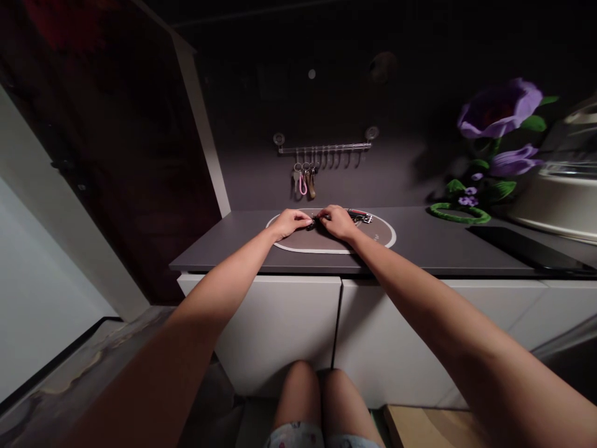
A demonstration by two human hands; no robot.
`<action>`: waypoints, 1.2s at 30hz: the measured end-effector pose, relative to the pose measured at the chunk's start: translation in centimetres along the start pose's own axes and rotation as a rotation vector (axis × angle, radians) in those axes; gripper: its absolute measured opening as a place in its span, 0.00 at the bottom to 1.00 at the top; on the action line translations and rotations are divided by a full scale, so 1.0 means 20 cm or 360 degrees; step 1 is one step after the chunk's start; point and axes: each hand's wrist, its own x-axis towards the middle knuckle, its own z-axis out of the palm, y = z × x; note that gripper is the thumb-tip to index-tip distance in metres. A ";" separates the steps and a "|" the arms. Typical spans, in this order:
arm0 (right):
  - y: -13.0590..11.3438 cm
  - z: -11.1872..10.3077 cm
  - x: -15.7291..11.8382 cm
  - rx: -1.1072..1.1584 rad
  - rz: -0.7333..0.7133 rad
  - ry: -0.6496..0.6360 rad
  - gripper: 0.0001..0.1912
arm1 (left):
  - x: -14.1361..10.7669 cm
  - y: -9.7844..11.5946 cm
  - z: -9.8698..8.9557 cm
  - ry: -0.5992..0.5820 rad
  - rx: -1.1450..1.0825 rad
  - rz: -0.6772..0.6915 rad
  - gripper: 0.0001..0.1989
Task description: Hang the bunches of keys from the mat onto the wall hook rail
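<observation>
My left hand [290, 223] is closed in a pinch at the left part of an oval brown mat with a white rim [317, 251]. Opposite it, my right hand [336, 222] has its fingers bent together, close to the left fingertips. Between the two hands is a small dark piece [313, 221], too small to name, at both sets of fingertips. Just beyond my right hand lies a bunch of metal pieces with a black and red strap [361, 216], partly hidden by that hand.
On the wall, a clear hook rail [326, 148] carries several hanging keys [304, 180]. To the right stand purple crocheted flowers [504, 115], a black flat slab [527, 249] and a white rounded appliance [559, 199]. White cabinet doors [280, 330] are below the grey counter [433, 242].
</observation>
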 end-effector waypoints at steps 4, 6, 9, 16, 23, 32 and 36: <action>0.00 0.00 0.00 0.0028 -0.0009 0.0007 0.11 | 0.00 0.01 0.00 0.0105 -0.0289 -0.0115 0.15; -0.01 -0.01 0.00 0.0065 0.0020 0.0002 0.11 | 0.00 0.02 0.01 0.0165 -0.0432 -0.0196 0.15; -0.04 -0.03 0.00 0.0161 0.0083 0.0018 0.11 | 0.00 0.05 0.00 0.0231 -0.0565 -0.0309 0.14; -0.08 -0.05 -0.01 0.0421 0.0080 0.0023 0.12 | -0.01 0.07 0.00 0.0299 -0.0704 -0.0364 0.10; -0.08 -0.04 -0.02 0.0525 -0.0048 -0.0004 0.14 | 0.01 0.04 0.00 0.0305 -0.0713 -0.0350 0.09; -0.06 -0.02 -0.01 0.0563 -0.0079 0.0015 0.13 | -0.01 0.06 0.01 0.0261 -0.0716 -0.0352 0.09; -0.07 -0.02 -0.01 0.0587 -0.0048 0.0036 0.12 | -0.01 0.06 0.01 0.0233 -0.0750 -0.0336 0.10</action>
